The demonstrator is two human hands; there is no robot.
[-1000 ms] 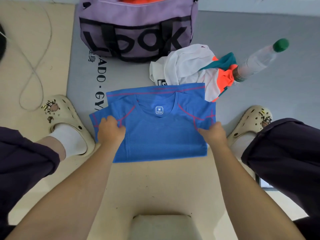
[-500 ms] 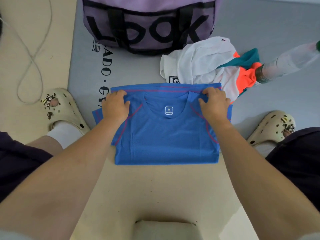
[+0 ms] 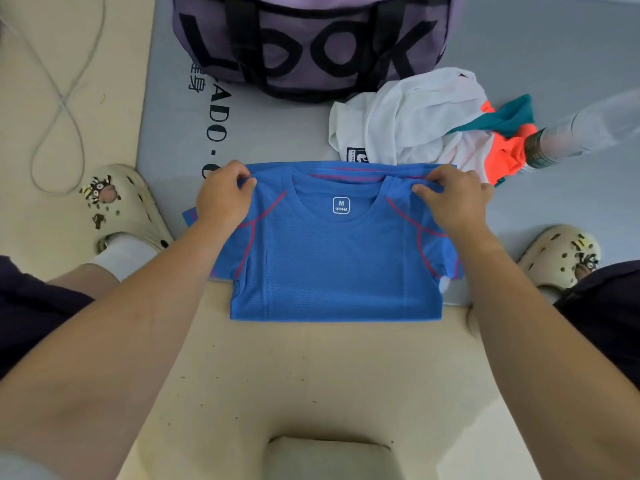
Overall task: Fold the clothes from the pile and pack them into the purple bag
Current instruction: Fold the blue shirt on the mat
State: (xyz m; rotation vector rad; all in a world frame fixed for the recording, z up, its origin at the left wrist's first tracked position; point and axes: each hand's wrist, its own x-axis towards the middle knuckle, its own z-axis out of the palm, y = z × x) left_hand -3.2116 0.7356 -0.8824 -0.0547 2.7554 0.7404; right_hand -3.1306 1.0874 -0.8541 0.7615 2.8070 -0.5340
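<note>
A blue T-shirt (image 3: pixel 336 268) with pink seams lies on the floor, folded in half with its collar and size label facing up. My left hand (image 3: pixel 223 195) pinches its left shoulder at the far edge. My right hand (image 3: pixel 453 195) pinches the right shoulder the same way. Behind the shirt stands the purple bag (image 3: pixel 311 46) with black lettering. To the right of the bag lies the pile of clothes (image 3: pixel 429 123), white on top with orange and teal pieces beneath.
A plastic bottle (image 3: pixel 581 129) lies on its side at the right, against the pile. A grey mat (image 3: pixel 277 133) with lettering lies under the bag and pile. My two cream clogs (image 3: pixel 121 206) flank the shirt. A cord (image 3: pixel 59 98) loops at left.
Both hands slid from the shirt's side edges up to its shoulders at the far edge and now pinch the fabric there. The view has moved closer.
</note>
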